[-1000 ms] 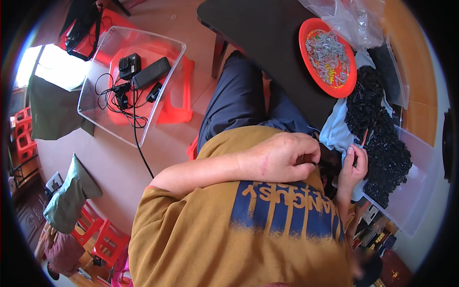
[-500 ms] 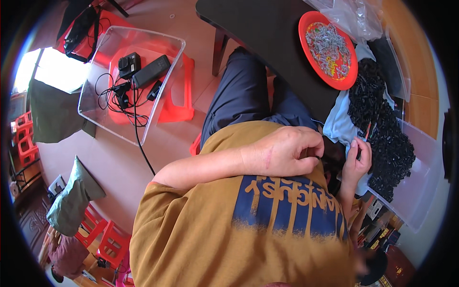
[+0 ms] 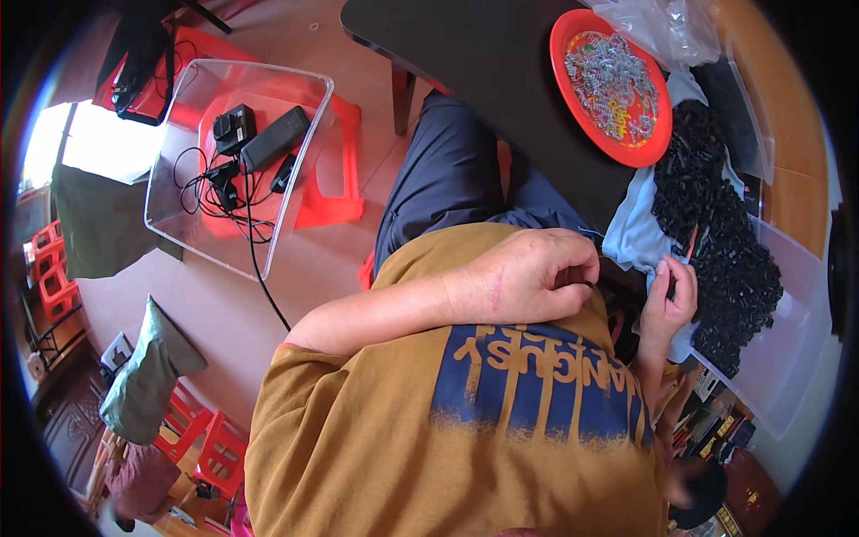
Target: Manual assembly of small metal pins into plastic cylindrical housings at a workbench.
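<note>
My left hand [image 3: 546, 276] is held in front of my belly, its thumb and fingers curled into a pinch. Whatever it grips, if anything, is too small to make out. To the right, my right hand [image 3: 671, 295] has its fingers curled closed at the edge of a light blue cloth [image 3: 633, 224]. A thin orange-red stick-like tool [image 3: 693, 242] rises from its fingertips. Beside that hand lies a heap of small black plastic parts [image 3: 729, 277], partly on the cloth. A red plate [image 3: 562, 67] holding many small metal springs [image 3: 613, 80] rests on the dark table [image 3: 465, 63].
A clear plastic bag [image 3: 667, 31] lies beyond the plate. Under the black parts is a translucent tray [image 3: 796, 358]. On the left, a clear bin [image 3: 170, 210] with black devices and cables sits on a red stool [image 3: 344, 201]. A cable runs from it toward me.
The view has shifted slightly. My left hand stays pinched in front of my belly, with its fingers a little changed. The right hand hardly moves.
</note>
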Motion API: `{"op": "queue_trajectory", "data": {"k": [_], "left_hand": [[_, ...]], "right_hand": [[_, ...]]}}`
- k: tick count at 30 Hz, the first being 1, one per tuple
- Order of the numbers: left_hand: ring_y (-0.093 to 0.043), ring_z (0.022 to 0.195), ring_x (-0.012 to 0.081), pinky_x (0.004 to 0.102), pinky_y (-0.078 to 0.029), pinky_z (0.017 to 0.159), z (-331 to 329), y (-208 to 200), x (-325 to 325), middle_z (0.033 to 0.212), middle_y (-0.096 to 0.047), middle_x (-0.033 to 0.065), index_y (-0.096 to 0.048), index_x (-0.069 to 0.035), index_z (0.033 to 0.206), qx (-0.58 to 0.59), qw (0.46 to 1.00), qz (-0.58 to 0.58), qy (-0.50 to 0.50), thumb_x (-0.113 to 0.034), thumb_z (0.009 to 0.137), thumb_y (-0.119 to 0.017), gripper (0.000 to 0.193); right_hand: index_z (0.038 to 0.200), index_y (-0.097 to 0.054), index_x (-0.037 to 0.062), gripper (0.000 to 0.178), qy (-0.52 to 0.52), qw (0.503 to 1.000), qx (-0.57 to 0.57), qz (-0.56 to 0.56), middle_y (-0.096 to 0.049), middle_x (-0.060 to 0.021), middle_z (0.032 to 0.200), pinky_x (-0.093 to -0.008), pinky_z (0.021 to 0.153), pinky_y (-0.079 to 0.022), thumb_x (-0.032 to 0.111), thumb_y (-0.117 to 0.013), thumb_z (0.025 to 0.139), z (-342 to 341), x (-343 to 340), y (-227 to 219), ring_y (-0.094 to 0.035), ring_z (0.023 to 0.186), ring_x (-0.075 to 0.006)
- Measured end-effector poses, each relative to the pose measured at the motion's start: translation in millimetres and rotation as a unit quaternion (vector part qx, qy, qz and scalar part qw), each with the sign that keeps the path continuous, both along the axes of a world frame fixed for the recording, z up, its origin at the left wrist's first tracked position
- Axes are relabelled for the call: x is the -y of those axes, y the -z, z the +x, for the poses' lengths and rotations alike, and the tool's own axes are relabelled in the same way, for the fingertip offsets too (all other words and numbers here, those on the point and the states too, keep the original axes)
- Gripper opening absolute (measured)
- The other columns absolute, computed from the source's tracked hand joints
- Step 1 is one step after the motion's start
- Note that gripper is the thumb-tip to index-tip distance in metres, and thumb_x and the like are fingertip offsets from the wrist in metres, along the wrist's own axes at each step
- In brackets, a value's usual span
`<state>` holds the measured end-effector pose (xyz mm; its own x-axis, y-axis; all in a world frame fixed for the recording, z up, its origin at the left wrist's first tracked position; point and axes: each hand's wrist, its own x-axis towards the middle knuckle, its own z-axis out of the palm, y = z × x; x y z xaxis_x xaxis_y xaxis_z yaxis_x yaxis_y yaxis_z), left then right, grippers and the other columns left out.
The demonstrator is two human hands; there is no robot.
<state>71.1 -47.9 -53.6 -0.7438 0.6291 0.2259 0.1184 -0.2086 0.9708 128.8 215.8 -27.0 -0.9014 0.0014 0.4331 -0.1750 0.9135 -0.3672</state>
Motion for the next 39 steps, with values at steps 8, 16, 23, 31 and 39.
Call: {"op": "queue_trajectory", "data": {"k": [8, 16, 23, 31, 39], "left_hand": [[-0.057, 0.071, 0.0202, 0.0306, -0.048, 0.062, -1.3, 4.9, -3.5, 0.079, -0.058, 0.0087, -0.058, -0.001, 0.087, 0.010, 1.000, -0.013, 0.008, -0.007, 0.077, -0.063, 0.012], [-0.059, 0.075, 0.0315, 0.0384, -0.048, 0.067, 1.3, 1.4, -1.2, 0.076, -0.058, 0.0151, -0.056, 0.001, 0.083, 0.030, 0.999, -0.016, 0.007, -0.008, 0.074, -0.060, 0.013], [-0.058, 0.070, 0.0166, 0.0289, -0.048, 0.064, 0.6, 10.0, -0.2, 0.078, -0.059, 0.0076, -0.059, -0.002, 0.088, 0.026, 0.999, -0.031, 0.005, -0.010, 0.079, -0.063, 0.013], [-0.064, 0.075, 0.0145, 0.0257, -0.052, 0.071, -31.2, 82.6, 2.1, 0.093, -0.062, 0.0079, -0.053, -0.004, 0.095, 0.371, 0.926, 0.052, 0.038, -0.007, 0.090, -0.054, 0.006], [-0.058, 0.060, 0.0160, 0.0261, -0.049, 0.059, -47.8, 99.5, -1.0, 0.079, -0.060, 0.0054, -0.056, -0.007, 0.096, 0.497, 0.866, 0.058, -0.007, -0.006, 0.089, -0.045, 0.013]], "right_hand": [[0.094, -0.064, -0.0004, 0.010, 0.005, 1.000, 0.017, 0.008, -0.057, -0.0098, 0.077, -0.0309, 0.060, -0.044, 0.000, -0.059, 0.086, 0.1, 0.3, -1.9, -0.055, 0.066, -0.0216], [0.094, -0.064, -0.0004, 0.010, 0.001, 1.000, -0.007, 0.015, -0.058, -0.0097, 0.076, -0.0305, 0.059, -0.044, 0.000, -0.059, 0.086, 0.4, 0.6, 0.5, -0.055, 0.065, -0.0213], [0.093, -0.064, -0.0002, 0.010, 0.001, 1.000, -0.020, 0.004, -0.058, -0.0098, 0.075, -0.0310, 0.060, -0.045, -0.001, -0.061, 0.084, -2.0, -0.4, 3.0, -0.056, 0.066, -0.0221], [0.090, -0.065, 0.0002, 0.008, -0.001, 1.000, -0.023, -0.012, -0.058, -0.0090, 0.074, -0.0307, 0.059, -0.044, -0.001, -0.062, 0.082, -2.5, 1.7, 1.2, -0.055, 0.064, -0.0214], [0.087, -0.065, 0.0011, 0.009, 0.012, 0.998, -0.050, -0.023, -0.055, -0.0079, 0.069, -0.0300, 0.056, -0.043, -0.002, -0.064, 0.078, -2.3, 3.9, 0.0, -0.054, 0.059, -0.0207]]}}
